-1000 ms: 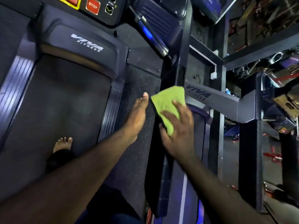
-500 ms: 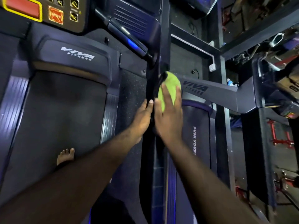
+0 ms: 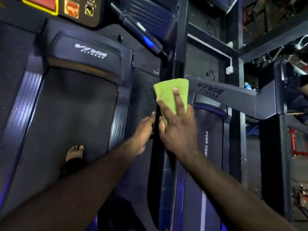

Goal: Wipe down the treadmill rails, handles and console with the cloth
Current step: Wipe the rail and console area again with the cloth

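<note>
A green cloth point(image 3: 168, 90) is pressed against the dark right side rail point(image 3: 165, 177) of the treadmill, under the spread fingers of my right hand point(image 3: 178, 129). Beside it, my left hand point(image 3: 144, 130) rests on the rail's left face, fingers together and pointing forward; what its fingers do behind the rail is hidden. The console point(image 3: 70, 9) with red and orange buttons sits at the top left. A black handle point(image 3: 141, 33) with a blue light slants down from the console to the upright post point(image 3: 180, 47).
The treadmill belt point(image 3: 70, 117) lies to the left with a bare foot point(image 3: 74, 153) on it. A second treadmill point(image 3: 211, 140) stands right of the rail, its grey arm point(image 3: 233, 95) crossing behind the cloth. Shelving and gym gear point(image 3: 283, 47) crowd the right.
The cloth under my right hand has shifted slightly and now shows spread wide across the rail instead of bunched narrow. My left hand stays on the rail's left side.
</note>
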### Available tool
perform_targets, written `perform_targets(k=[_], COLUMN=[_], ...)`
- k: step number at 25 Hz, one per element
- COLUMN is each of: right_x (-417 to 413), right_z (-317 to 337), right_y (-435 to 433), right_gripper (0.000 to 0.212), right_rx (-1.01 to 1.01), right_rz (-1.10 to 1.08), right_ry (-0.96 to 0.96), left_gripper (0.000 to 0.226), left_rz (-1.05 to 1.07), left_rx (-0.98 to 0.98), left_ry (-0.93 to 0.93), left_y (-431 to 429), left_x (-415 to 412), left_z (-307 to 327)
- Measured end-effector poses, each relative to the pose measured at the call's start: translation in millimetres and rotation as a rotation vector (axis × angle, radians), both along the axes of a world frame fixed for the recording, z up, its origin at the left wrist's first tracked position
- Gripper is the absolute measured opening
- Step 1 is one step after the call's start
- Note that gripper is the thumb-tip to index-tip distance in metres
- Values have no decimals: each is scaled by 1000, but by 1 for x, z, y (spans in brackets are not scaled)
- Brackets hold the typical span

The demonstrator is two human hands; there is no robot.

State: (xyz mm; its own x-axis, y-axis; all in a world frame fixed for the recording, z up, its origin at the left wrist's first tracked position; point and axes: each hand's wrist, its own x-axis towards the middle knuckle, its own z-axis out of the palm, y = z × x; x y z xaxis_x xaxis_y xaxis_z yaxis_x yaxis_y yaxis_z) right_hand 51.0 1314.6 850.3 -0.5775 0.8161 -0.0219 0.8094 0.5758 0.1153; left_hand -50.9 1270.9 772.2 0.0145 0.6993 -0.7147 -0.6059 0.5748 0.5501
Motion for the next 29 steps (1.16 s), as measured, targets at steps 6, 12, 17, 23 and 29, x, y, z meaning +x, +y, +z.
perform_targets(k=[6, 12, 17, 23, 29], right_x=[-71, -14, -49, 1, -7], right_z=[4, 10, 14, 42, 25], right_y=[87, -71, 0, -136, -111], right_gripper=[60, 39, 54, 35, 38], right_rx=[38, -395, -104, -526, -271], right_rz=[444, 753, 647, 868, 759], right_ry=[-599, -768, -697, -769, -655], left_gripper=[44, 58, 52, 62, 69], left_rz=[176, 354, 346, 254, 185], left_rx=[-153, -230, -207, -191, -196], left_ry=[16, 210, 214, 257, 302], left_y=[-54, -92, -110, -148, -187], left_x=[5, 4, 8, 11, 15], left_z=[-22, -32, -24, 5, 21])
